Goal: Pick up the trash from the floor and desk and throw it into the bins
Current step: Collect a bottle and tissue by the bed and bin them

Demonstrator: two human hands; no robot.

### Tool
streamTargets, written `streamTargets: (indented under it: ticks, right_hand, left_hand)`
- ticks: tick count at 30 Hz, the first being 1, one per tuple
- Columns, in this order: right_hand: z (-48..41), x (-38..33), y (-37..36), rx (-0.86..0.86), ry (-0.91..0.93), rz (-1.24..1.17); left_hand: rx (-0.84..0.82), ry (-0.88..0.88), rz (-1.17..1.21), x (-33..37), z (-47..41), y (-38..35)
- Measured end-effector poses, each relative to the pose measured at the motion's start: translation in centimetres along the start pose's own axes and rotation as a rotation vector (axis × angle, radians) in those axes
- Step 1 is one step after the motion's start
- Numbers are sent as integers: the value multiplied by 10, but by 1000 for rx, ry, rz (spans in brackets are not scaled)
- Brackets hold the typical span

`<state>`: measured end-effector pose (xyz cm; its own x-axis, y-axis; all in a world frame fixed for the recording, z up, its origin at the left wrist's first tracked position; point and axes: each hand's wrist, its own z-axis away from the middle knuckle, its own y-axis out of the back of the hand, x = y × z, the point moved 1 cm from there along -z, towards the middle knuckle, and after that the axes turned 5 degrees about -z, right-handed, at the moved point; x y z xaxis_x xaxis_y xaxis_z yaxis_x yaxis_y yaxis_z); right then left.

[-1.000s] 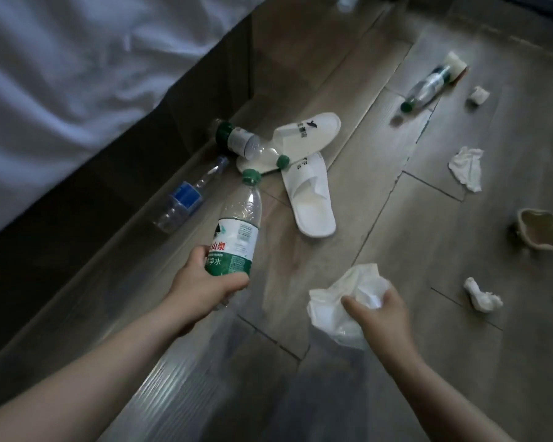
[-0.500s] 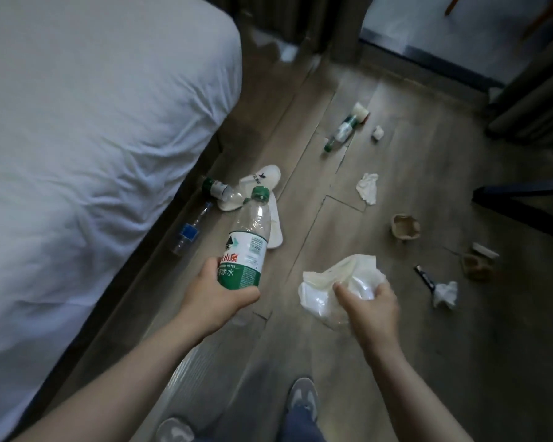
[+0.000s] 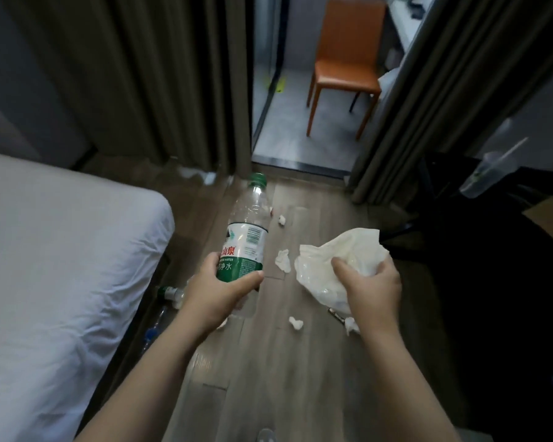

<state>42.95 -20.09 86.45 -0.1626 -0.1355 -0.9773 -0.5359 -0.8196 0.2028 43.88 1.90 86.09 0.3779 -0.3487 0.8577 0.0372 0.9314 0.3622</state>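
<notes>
**Both hands full over a littered floor**

Your left hand point(image 3: 219, 288) is wrapped round the lower part of a bottle point(image 3: 246, 224), with the thumb lying across the green band of its label. The bottle is clear plastic with a green cap that points up and away from you. Its label is white above and green below, with red characters. Your right hand point(image 3: 371, 288) is clenched on a wad point(image 3: 336, 260) of crumpled white sheet that spills out past your fingers. You cannot tell whether it is tissue or thin plastic. Bottle and wad hang in the air side by side, apart, above the wooden floor point(image 3: 268, 378).

One tissue scrap point(image 3: 283, 260) lies on the floor in the gap between them. A second scrap point(image 3: 281, 220) lies farther off and a third scrap point(image 3: 296, 323) nearer you. A second bottle point(image 3: 170, 293) and a third bottle point(image 3: 152, 330), blue-labelled, lie by the white-sheeted bed point(image 3: 61, 266) on your left. Beyond the curtains point(image 3: 141, 74) stands an orange chair point(image 3: 345, 59).
</notes>
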Motion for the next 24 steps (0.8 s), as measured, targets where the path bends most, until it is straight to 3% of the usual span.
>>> streamTargets:
  ticks: [8,17,24]
  right_hand:
    - [13,-89,128,251,210,-50]
    - [106,-172,223,759,313,-46]
    - [246,-227,276,1114,410,61]
  left_hand:
    - [-177,-310,5,117,59,-57]
    - [-622,-671,67,215,119,-84]
    - [-1015,-916,125,264,228,-103]
